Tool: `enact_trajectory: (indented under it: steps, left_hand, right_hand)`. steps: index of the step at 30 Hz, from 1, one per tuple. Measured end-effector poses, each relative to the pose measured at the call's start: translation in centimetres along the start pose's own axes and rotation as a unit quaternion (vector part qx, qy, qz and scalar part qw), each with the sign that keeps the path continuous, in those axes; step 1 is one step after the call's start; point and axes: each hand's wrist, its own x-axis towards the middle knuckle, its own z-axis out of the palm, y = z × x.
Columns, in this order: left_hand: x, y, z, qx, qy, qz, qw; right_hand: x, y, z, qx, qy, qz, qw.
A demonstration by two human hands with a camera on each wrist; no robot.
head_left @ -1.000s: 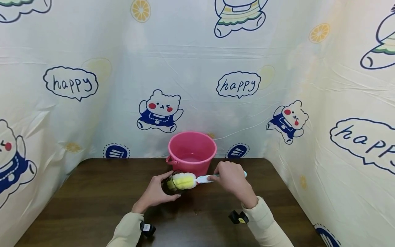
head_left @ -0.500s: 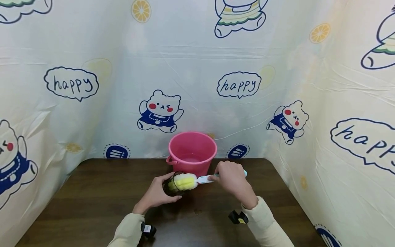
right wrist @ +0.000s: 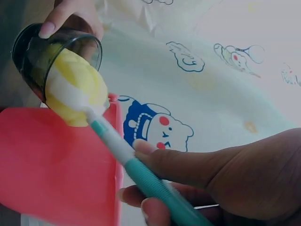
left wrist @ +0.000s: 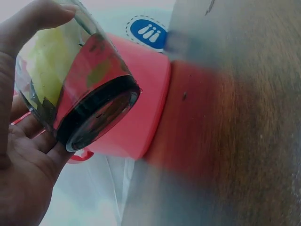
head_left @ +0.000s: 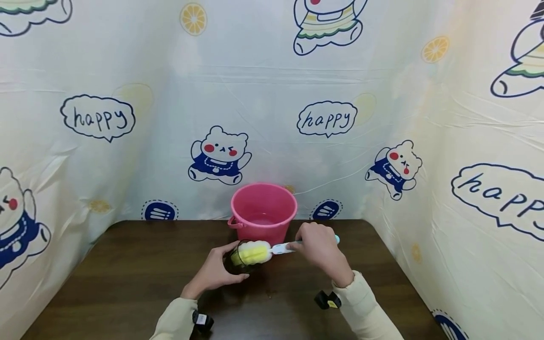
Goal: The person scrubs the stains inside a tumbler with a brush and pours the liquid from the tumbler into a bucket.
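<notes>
My left hand [head_left: 216, 270] grips a dark, see-through drinking glass [left wrist: 89, 80], tilted on its side with its mouth toward the right. Thumb and fingers wrap round the glass from either side, as the left wrist view shows. A sponge bottle brush with a yellow and white head [head_left: 252, 252] is partly inside the glass. In the right wrist view the head fills the mouth and bulges out past the rim. My right hand [head_left: 319, 249] holds the brush by its white and teal handle [right wrist: 149, 181], thumb on top and fingers below.
A pink bucket [head_left: 264, 208] stands on the dark wooden table [head_left: 140, 274] just behind the glass and brush. Its side handle [head_left: 234, 223] points left. A printed curtain [head_left: 272, 85] hangs round the back and sides of the table. Small wet spots [head_left: 270, 293] show on the tabletop.
Both hands keep their hold, with the brush head still partly in the glass. The glass and left hand shift only slightly; the whole head view drifts a little.
</notes>
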Motion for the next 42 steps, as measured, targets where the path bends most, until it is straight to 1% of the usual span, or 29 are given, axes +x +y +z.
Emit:
enact_trajectory:
  steps: [2, 4, 7, 11, 14, 16, 19, 22, 24, 27, 30, 32, 35, 38, 40, 42]
  left_hand:
    - [0.1, 0.0, 0.0, 0.006, -0.004, 0.000, 1.0000]
    - [0.2, 0.1, 0.0, 0.011, -0.010, 0.003, 0.9999]
    - [0.3, 0.1, -0.1, 0.014, -0.020, 0.008, 0.9997]
    - [0.5, 0.1, -0.1, 0.016, -0.026, 0.010, 0.9995]
    - [0.6, 0.0, 0.0, 0.019, -0.026, 0.009, 0.9994]
    - [0.7, 0.0, 0.1, 0.021, -0.025, 0.011, 0.9994]
    - [0.8, 0.0, 0.1, 0.020, -0.025, 0.014, 0.9994]
    - [0.9, 0.2, 0.1, 0.023, -0.027, 0.018, 0.9992]
    - [0.9, 0.2, 0.1, 0.025, -0.031, 0.021, 0.9990]
    - [0.8, 0.1, 0.2, 0.027, -0.030, 0.021, 0.9990]
    - [0.7, -0.1, 0.2, 0.024, -0.026, 0.018, 0.9992]
    - [0.7, -0.1, 0.2, 0.021, -0.024, 0.016, 0.9994]
    - [0.6, -0.1, 0.2, 0.020, -0.022, 0.014, 0.9995]
    - [0.5, -0.1, 0.2, 0.019, -0.025, 0.007, 0.9995]
    - [0.4, -0.1, 0.3, 0.019, -0.028, 0.005, 0.9994]
    - [0.4, 0.0, 0.3, 0.016, -0.030, 0.001, 0.9994]
  right_hand:
    - [0.0, 0.0, 0.1, -0.007, -0.010, 0.003, 1.000]
    - [-0.1, 0.1, 0.2, -0.009, -0.020, -0.002, 1.000]
    - [-0.3, 0.1, 0.3, 0.002, -0.028, -0.009, 1.000]
    - [-0.3, 0.2, 0.5, 0.020, -0.019, 0.002, 1.000]
    - [-0.2, 0.2, 0.7, 0.015, -0.004, 0.022, 1.000]
    - [-0.2, 0.3, 0.7, 0.008, -0.004, 0.031, 0.999]
    - [-0.3, 0.5, 0.6, 0.011, -0.022, 0.029, 0.999]
    - [-0.3, 0.9, 0.3, 0.034, -0.048, 0.012, 0.998]
    - [-0.2, 1.1, 0.2, 0.051, -0.055, 0.005, 0.997]
    - [0.0, 1.4, 0.5, 0.063, -0.045, 0.013, 0.997]
    - [0.1, 1.3, 1.0, 0.056, -0.029, 0.031, 0.998]
    - [0.1, 1.2, 1.2, 0.047, -0.028, 0.034, 0.998]
    - [-0.1, 1.1, 1.1, 0.040, -0.038, 0.019, 0.998]
    - [-0.1, 0.9, 0.9, 0.051, -0.051, 0.005, 0.997]
    - [-0.1, 0.9, 0.8, 0.060, -0.052, 0.006, 0.997]
    - [0.1, 0.9, 0.8, 0.060, -0.043, 0.012, 0.997]
